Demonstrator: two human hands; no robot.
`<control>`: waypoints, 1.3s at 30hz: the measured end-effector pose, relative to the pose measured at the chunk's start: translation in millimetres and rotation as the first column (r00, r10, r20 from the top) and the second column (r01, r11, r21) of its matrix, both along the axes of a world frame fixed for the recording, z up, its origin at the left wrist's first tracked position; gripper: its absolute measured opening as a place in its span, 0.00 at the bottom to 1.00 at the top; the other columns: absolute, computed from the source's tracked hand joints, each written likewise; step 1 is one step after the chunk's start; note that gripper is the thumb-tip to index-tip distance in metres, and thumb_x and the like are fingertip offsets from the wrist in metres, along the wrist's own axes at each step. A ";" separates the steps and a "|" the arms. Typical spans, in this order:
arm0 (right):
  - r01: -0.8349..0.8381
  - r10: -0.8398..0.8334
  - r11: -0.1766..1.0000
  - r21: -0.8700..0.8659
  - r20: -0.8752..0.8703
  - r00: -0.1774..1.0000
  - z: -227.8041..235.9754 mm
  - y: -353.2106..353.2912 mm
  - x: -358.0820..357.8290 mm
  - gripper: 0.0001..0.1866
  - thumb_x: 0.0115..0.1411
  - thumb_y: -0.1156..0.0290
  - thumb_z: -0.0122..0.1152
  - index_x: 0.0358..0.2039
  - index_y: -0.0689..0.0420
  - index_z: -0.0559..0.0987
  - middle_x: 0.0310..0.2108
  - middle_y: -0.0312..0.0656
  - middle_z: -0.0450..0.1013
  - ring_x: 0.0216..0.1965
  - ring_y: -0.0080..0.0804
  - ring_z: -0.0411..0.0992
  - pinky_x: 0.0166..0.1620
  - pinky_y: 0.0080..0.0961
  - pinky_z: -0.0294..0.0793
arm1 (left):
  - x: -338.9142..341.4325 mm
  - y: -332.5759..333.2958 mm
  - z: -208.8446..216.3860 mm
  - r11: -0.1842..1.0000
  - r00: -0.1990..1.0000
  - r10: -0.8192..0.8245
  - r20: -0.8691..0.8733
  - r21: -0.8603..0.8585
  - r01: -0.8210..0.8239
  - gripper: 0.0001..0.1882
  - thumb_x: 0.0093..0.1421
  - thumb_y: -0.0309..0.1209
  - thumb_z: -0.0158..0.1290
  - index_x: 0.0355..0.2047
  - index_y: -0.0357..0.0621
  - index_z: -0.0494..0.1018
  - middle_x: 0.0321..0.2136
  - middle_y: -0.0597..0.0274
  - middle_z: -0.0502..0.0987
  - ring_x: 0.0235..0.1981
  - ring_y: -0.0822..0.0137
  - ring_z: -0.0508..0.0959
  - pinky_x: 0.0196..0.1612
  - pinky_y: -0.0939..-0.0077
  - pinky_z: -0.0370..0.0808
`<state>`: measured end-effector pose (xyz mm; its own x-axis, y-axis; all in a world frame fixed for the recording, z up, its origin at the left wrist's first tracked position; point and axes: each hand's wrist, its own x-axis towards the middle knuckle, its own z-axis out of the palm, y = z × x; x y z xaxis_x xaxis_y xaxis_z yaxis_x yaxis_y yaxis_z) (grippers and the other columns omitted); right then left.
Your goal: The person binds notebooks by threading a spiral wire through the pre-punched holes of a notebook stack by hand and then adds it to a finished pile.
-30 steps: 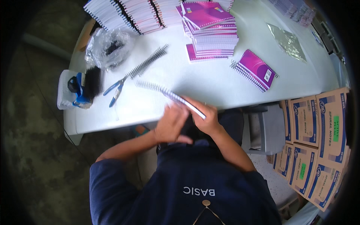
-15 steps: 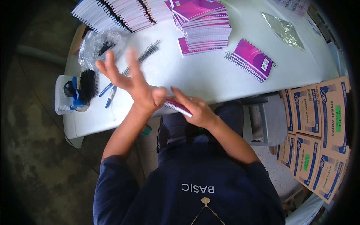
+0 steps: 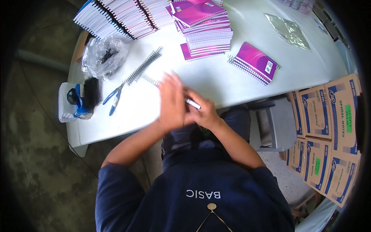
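In my right hand [image 3: 205,113] a small notebook is gripped, its fingers closed round it. Only a pale end of the notebook [image 3: 193,103] shows; the rest is hidden behind my hands. My left hand [image 3: 172,101] lies across the near side of the notebook, its fingers pointing up and smeared by motion. A wire spiral coil [image 3: 150,79] sticks out beyond my left fingers; where its other end goes is hidden. Blue-handled pliers [image 3: 116,96] lie to the left, their jaws against a bunch of wire coils [image 3: 143,66].
Purple covers and page blocks form a stack [image 3: 206,36] at the back. Bound purple notebooks [image 3: 255,62] lie right of it. Coil-bound books [image 3: 116,17], a clear plastic bag [image 3: 104,58] and a blue tape dispenser [image 3: 79,102] occupy the left. Cartons [image 3: 320,139] stand at right.
My left hand has swung right and down from a raised, spread pose onto the notebook, now covering most of it. A coil shows beside the left fingers. The view has shifted slightly.
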<state>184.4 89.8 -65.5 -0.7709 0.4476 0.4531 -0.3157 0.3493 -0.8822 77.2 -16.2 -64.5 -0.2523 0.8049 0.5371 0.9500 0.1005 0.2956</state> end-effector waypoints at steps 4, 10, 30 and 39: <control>-0.070 0.072 0.997 0.042 -0.062 0.995 -0.9 5.5 2.4 0.33 0.56 0.79 0.56 0.62 0.55 0.59 0.45 0.47 0.75 0.44 0.37 0.76 0.45 0.29 0.76 | 9.1 -36.0 -12.7 0.931 0.843 -0.346 -0.411 -0.038 0.364 0.58 0.46 0.73 0.42 0.61 0.32 0.49 0.56 0.22 0.50 0.56 0.24 0.52 0.51 0.28 0.51; -0.017 0.022 0.997 0.080 -0.067 0.997 -6.5 0.0 -5.2 0.40 0.55 0.73 0.61 0.65 0.53 0.51 0.46 0.47 0.74 0.47 0.39 0.74 0.48 0.29 0.72 | 10.9 6.2 7.0 0.982 0.978 -0.102 -0.183 0.139 0.128 0.50 0.51 0.67 0.44 0.59 0.35 0.55 0.55 0.31 0.55 0.55 0.34 0.58 0.53 0.33 0.54; -0.027 0.035 0.987 -0.159 0.045 0.998 3.4 19.3 10.1 0.40 0.54 0.83 0.54 0.65 0.55 0.47 0.43 0.52 0.71 0.41 0.41 0.73 0.45 0.30 0.71 | 1.3 39.2 104.9 0.899 0.924 -0.359 -0.136 -0.315 0.303 0.14 0.45 0.36 0.62 0.33 0.48 0.75 0.32 0.67 0.77 0.35 0.64 0.75 0.46 0.67 0.64; 0.455 -0.438 0.891 0.004 -0.259 0.861 63.5 128.1 78.8 0.12 0.55 0.83 0.56 0.41 0.62 0.74 0.42 0.45 0.75 0.47 0.34 0.70 0.55 0.30 0.65 | -6.2 152.4 109.1 0.943 0.945 -0.326 0.039 0.087 0.322 0.14 0.47 0.36 0.61 0.35 0.48 0.75 0.38 0.60 0.75 0.38 0.56 0.75 0.40 0.64 0.70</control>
